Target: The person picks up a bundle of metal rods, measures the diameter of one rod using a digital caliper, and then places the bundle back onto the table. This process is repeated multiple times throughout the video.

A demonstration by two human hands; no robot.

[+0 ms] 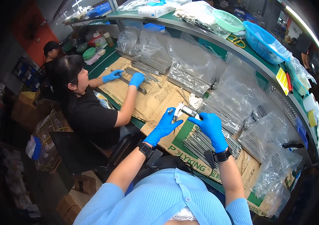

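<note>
My right hand (212,129), in a blue glove, is closed round a digital caliper (188,111) with a silver body and a dark display housing. Its jaws point toward my left hand (164,126), also gloved in blue. Between the left thumb and fingers is a thin metal rod (170,111), mostly hidden by the hand, beside the caliper's jaws. Whether the jaws touch the rod is too small to tell. Below the caliper, several loose metal rods (200,146) lie side by side on brown paper sacking (152,126) with green print.
Bundles of metal rods (225,110) in clear plastic line the bench's back. At left, a co-worker (86,97) in blue gloves handles rods. A raised shelf holds a blue basket (262,43), a green basket (227,20) and yellow-handled scissors (236,41). A crumpled white cloth (195,101) lies beyond the caliper.
</note>
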